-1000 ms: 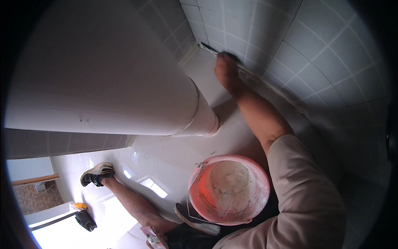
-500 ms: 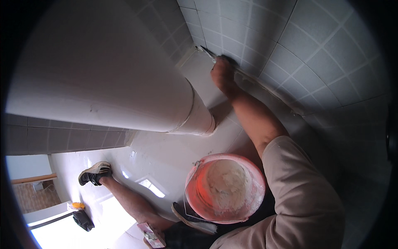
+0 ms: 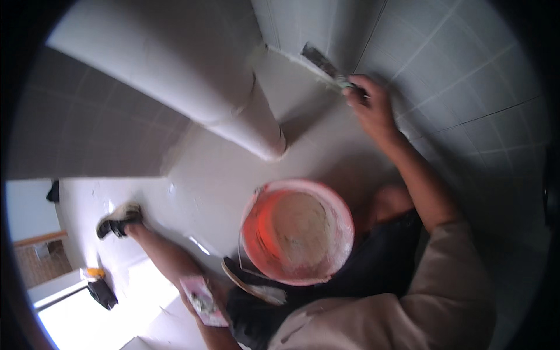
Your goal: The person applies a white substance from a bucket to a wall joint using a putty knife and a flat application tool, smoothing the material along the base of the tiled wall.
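Note:
My right hand (image 3: pixel 373 108), raised beside the tiled wall, is closed around the handle of a putty knife (image 3: pixel 318 58). Its flat blade is smeared and points up and left, near the wall's foot. Low at the left, my left hand (image 3: pixel 188 303) grips a small pink-and-white board (image 3: pixel 205 304); most of the fingers are hidden behind it. A dab of pale paste (image 3: pixel 203 303) lies on the board. Between my legs stands a pinkish-red bucket (image 3: pixel 249 219) with a wire handle, holding whitish paste (image 3: pixel 300 233).
A thick white pipe (image 3: pixel 233 111) rises from the pale floor (image 3: pixel 204 157) ahead of the bucket. Grey tiled wall (image 3: pixel 455 76) closes off the right, another wall (image 3: pixel 105 122) the left. A black bag (image 3: pixel 102 293) and a yellow item (image 3: pixel 95 272) lie at the lower left.
My right hand has come back from the far corner toward the right, the putty knife now lifted into plain view. The left hand's board sits slightly higher and shows more. My view has shifted.

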{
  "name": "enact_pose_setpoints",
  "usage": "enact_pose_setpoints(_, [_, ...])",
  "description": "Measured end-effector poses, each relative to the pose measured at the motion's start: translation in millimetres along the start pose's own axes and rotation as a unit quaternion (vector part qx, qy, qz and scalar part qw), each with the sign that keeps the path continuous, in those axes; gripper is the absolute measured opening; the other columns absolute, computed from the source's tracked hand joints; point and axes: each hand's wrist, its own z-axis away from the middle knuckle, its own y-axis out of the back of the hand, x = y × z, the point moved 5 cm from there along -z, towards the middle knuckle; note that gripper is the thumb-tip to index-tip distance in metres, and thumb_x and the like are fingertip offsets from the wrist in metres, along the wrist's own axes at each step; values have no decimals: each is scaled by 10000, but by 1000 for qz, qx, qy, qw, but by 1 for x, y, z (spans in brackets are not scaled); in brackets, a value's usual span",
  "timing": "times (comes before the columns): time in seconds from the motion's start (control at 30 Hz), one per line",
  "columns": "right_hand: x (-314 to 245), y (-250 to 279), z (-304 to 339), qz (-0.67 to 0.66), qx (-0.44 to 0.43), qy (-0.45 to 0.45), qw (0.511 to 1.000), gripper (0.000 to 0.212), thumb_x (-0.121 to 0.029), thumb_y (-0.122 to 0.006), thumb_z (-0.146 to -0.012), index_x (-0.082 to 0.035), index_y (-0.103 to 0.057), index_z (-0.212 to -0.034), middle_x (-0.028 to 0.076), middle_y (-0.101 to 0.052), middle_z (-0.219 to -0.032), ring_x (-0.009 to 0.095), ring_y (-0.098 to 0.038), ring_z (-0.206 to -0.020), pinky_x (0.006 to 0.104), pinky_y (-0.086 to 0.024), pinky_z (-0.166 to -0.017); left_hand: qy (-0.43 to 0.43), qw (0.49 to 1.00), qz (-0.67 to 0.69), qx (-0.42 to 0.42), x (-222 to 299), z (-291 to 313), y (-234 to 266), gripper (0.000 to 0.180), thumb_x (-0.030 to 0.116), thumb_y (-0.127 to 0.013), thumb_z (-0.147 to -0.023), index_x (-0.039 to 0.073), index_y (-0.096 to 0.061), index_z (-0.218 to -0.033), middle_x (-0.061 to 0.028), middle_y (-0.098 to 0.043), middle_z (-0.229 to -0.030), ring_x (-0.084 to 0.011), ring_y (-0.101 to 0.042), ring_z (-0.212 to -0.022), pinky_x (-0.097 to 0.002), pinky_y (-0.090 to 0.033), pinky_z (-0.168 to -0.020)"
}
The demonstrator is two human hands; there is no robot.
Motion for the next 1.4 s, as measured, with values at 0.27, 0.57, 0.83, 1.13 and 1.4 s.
enact_pose_setpoints(0.27, [-106, 71, 179, -300, -198, -170, 917, 229, -56, -602, -934, 4, -577, -1154, 133, -674, -880, 109, -610, -660, 228, -487, -550, 23, 987, -159, -5, -107, -139, -123, 375, -4, -579, -867, -39, -577, -1240, -166, -677, -1102, -252, -690, -949, -375, -583, -829])
enact_pose_setpoints(0.57, [-124, 67, 205, -271, -226, -104, 930, 232, -54, -615, -940, 60, -596, -1141, 46, -632, -808, 58, -568, -638, 215, -472, -558, 48, 988, -144, -36, -141, -153, -149, 518, 17, -579, -883, -1, -470, -1389, -145, -640, -1220, -244, -652, -1082, -373, -542, -952])
enact_pose_setpoints(0.83, [-135, 74, 194, -154, -207, -5, 966, 243, -45, -641, -901, 35, -616, -1129, 131, -670, -858, 146, -625, -694, 268, -508, -612, 22, 984, -156, -82, -139, -146, -149, 480, 9, -582, -885, -15, -503, -1358, -154, -641, -1216, -247, -654, -1077, -376, -537, -966])
enact_pose_setpoints(1.13, [-157, 79, 192, -4, -138, 207, 969, 309, 13, -697, -747, 4, -673, -1055, 134, -676, -894, 269, -635, -771, 381, -494, -716, 21, 992, -121, -38, -142, -146, -146, 452, 39, -588, -901, -26, -513, -1343, -144, -658, -1186, -228, -667, -1041, -358, -564, -898])
enact_pose_setpoints(1.4, [-157, 79, 171, -35, -247, 187, 950, 275, 35, -683, -742, 20, -688, -1016, 145, -691, -865, 258, -644, -688, 352, -505, -632, 71, 979, -182, -59, -133, -140, -139, 390, 33, -620, -870, -49, -596, -1251, -154, -689, -1134, -231, -686, -992, -355, -554, -908])
